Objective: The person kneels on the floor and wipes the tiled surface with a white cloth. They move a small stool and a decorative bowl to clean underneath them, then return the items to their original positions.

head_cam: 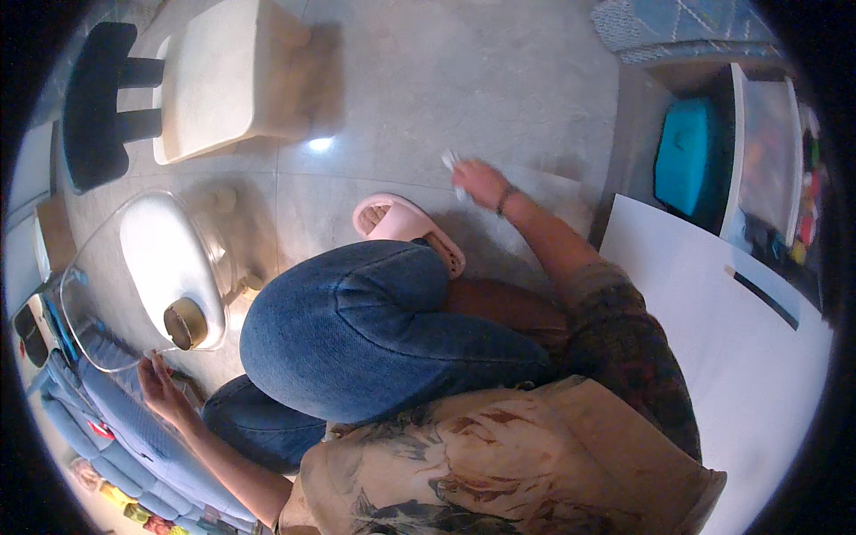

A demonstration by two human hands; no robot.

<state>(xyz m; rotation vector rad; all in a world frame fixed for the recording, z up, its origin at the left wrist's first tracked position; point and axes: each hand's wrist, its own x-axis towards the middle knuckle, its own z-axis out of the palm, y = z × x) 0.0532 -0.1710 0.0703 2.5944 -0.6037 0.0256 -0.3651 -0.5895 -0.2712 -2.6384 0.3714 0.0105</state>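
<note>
My right hand (478, 184), with a dark bracelet at the wrist, reaches low over the grey tiled floor (414, 100). A crumpled white tissue or cloth (451, 160) is bunched in its fingers. At the lower left, my left hand (164, 394) has its fingertips on the rim of a clear plastic chair back (83, 247). That chair has a white seat (164, 254), and a brownish-gold round object, perhaps a tape roll (186, 324), lies on the seat. My bent knee in blue jeans (348, 328) and a pink slipper (401, 221) are between my hands.
A cream chair (207, 80) with a black backrest (97, 107) stands at the upper left. On the right are a white panel (722, 361) with a dark handle slot, a teal bin (683, 154) and a shelf unit. A blue sofa (140, 428) lies at the lower left.
</note>
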